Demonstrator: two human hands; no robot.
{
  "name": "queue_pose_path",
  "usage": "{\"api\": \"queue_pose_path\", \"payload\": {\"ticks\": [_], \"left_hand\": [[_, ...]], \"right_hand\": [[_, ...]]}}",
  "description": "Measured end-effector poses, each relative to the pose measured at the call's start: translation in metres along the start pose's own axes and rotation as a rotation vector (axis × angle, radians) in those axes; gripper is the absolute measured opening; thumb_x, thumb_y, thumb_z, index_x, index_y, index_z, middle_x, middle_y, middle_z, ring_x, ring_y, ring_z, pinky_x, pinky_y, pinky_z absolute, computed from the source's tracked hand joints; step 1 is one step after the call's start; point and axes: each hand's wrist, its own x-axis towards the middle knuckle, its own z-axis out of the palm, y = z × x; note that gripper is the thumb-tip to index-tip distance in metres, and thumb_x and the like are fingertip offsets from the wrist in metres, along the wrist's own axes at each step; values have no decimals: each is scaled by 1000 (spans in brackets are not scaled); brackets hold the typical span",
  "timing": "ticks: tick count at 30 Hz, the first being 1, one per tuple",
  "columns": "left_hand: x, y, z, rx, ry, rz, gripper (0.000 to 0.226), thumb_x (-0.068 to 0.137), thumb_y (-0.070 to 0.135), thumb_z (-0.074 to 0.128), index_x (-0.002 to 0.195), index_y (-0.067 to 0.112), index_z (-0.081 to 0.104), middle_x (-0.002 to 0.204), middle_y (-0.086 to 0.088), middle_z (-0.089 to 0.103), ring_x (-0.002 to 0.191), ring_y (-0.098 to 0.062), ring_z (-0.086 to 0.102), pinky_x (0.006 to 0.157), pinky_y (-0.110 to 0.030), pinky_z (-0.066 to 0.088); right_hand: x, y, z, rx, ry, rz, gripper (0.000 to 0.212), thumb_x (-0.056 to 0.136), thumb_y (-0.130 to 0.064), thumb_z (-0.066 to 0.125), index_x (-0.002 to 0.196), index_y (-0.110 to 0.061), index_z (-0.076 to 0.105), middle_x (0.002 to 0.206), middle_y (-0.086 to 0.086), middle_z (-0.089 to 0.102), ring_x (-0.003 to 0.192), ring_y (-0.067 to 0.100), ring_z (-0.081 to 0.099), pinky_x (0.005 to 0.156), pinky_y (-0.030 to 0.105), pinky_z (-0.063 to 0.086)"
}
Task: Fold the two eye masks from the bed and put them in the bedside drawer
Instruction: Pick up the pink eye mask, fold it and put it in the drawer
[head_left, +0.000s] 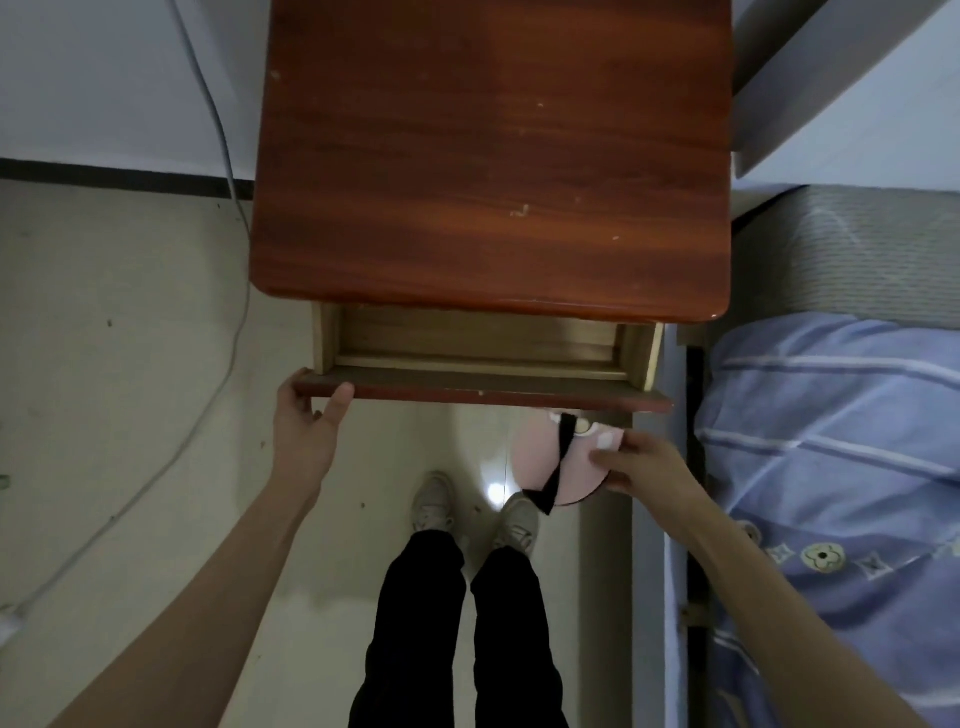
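Observation:
The bedside drawer (483, 387) of the red-brown nightstand (488, 156) is pulled partly out, and the part of its pale wooden inside that shows holds nothing. My left hand (306, 421) grips the left end of the drawer front, thumb on top. My right hand (644, 462) holds a folded pink eye mask (537, 457) with a black strap across it, just below the right end of the drawer front. Whether a second mask lies folded with it cannot be told.
The bed with a blue striped cover (841, 467) lies at the right, close to the nightstand. A white cable (223, 312) runs down the wall and across the pale floor at the left. My legs and shoes (467, 509) stand below the drawer.

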Motion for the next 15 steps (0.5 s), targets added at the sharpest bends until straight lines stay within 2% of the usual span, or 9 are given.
{"api": "queue_pose_path", "payload": {"ticks": [2,5,7,10,12,15], "left_hand": [[1,-1,-1,-10,-6,-6,58,86,22,59,135,8,31,143,-12,40,133,-20,35,104,-28,30],[1,-3,-2,-30,-19,-13,58,86,22,59,135,9,30,143,-11,40,132,-18,35,107,-31,30],[2,-5,-3,-29,-29,-17,59,86,23,58,136,10,29,144,-11,39,133,-18,35,111,-36,30],[5,-9,-6,-19,-55,-20,59,87,23,58,136,11,29,144,-10,40,133,-17,35,113,-42,29],[7,-11,-8,-7,-62,-16,57,86,23,58,135,12,30,143,-10,42,131,-17,38,112,-43,31],[9,-15,-9,11,-71,7,59,85,26,60,134,11,32,141,-11,44,129,-18,41,111,-43,32]], "right_hand": [[-13,-12,13,2,-112,-9,20,81,-8,60,102,-7,63,105,13,65,97,27,59,86,39,47],[-15,-36,44,216,-208,-70,13,79,-4,62,91,-8,66,89,9,64,75,17,56,64,25,46],[-7,-56,70,321,-219,-72,9,79,-1,62,88,-4,64,81,9,62,66,14,56,57,18,51],[9,-78,111,310,-151,-65,12,83,-2,58,93,4,61,90,17,61,74,21,60,70,26,56],[17,-86,132,293,-109,-86,7,85,-2,55,89,-1,60,98,18,62,84,25,64,78,32,55],[29,-91,152,345,-91,-122,14,83,4,53,93,-4,58,97,10,62,89,20,63,73,24,57]]}}
